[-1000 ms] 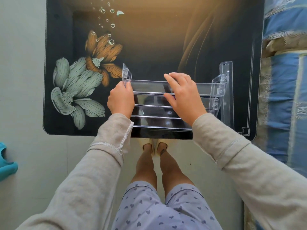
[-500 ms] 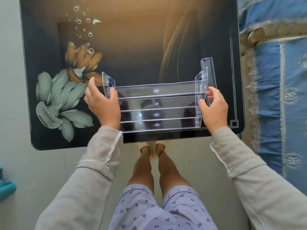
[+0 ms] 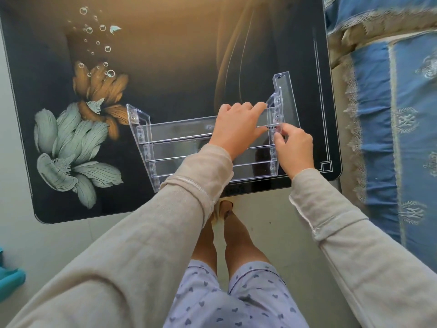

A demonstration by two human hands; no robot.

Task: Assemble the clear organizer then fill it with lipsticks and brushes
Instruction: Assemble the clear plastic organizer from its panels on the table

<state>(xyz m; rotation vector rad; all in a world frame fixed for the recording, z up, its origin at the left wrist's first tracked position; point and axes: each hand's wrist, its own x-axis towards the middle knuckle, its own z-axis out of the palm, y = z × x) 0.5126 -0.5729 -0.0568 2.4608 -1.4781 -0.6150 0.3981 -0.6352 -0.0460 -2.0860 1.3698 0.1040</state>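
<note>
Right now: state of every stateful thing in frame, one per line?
clear organizer: partly assembled, resting on the table, shelves empty, no lipsticks or brushes in view.
right side panel: upright, at the shelf ends; whether it is locked in, cannot tell.
left hand: reaches across, pressing on the top shelf by the right end.
right hand: pinches the right panel's edge.
table: bare around the organizer.

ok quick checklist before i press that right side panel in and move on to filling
1. Organizer sits on the table: ok.
2. Left hand steadies the top shelf: ok.
3. Right hand pinches the right side panel joint: ok.
4. Left side panel joined to shelves: looks ok.
5. Right panel tabs fully seated: cannot tell.
6. Lipsticks and brushes within reach: not ok, none in view.
</note>
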